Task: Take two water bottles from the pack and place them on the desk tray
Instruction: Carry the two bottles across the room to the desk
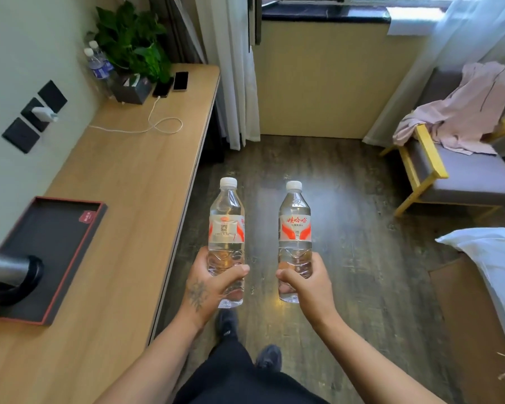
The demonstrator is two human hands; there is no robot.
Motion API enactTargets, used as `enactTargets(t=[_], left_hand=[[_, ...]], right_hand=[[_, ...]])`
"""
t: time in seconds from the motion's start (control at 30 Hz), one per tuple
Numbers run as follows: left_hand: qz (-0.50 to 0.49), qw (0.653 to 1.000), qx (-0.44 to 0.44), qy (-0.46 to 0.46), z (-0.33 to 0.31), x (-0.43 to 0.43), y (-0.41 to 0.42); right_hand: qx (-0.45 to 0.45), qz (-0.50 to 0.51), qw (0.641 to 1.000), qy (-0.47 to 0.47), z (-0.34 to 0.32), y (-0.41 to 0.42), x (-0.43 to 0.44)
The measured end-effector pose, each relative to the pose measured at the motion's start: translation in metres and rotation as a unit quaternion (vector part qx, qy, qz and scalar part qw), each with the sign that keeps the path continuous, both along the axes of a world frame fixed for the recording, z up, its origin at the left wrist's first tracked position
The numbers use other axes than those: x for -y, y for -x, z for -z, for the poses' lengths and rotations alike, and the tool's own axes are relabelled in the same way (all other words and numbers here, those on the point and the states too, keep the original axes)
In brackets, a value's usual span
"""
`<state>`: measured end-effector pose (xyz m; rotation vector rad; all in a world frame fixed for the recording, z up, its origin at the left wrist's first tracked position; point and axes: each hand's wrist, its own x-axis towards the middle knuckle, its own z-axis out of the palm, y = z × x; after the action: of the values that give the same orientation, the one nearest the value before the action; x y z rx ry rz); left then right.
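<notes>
I hold two clear water bottles with white caps and red-and-white labels upright over the floor, to the right of the desk. My left hand [209,285] grips the lower part of the left water bottle [226,225]. My right hand [306,282] grips the lower part of the right water bottle [294,228]. The dark desk tray [67,228] with a red rim lies on the wooden desk [129,185] at the left, well apart from both bottles. The pack is not in view.
A black kettle [9,275] stands on the tray's near end. Further along the desk are a white charging cable [158,123], two phones [172,83], a tissue box, two blue-labelled bottles [98,64] and a plant. An armchair with pink cloth [464,112] and a bed corner [490,258] are at the right.
</notes>
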<state>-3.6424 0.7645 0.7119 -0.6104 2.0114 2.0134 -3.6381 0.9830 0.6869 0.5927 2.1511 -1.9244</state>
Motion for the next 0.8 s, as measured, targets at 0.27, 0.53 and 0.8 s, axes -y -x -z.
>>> enactTargets(t=[0.27,0.53,0.8], left_hand=[[0.046,0.999,-0.021,-0.003,-0.002,-0.012,0.089],[0.081,0.997,-0.009,-0.013,0.01,-0.012,0.198],[0.118,0.993,-0.003,-0.022,0.015,0.004,0.298]], right_hand=[[-0.001,0.028,1.0,-0.009,0.01,0.076,-0.012],[0.026,0.074,0.997,-0.021,0.01,0.166,-0.004],[0.029,0.103,0.994,-0.028,0.002,0.25,0.015]])
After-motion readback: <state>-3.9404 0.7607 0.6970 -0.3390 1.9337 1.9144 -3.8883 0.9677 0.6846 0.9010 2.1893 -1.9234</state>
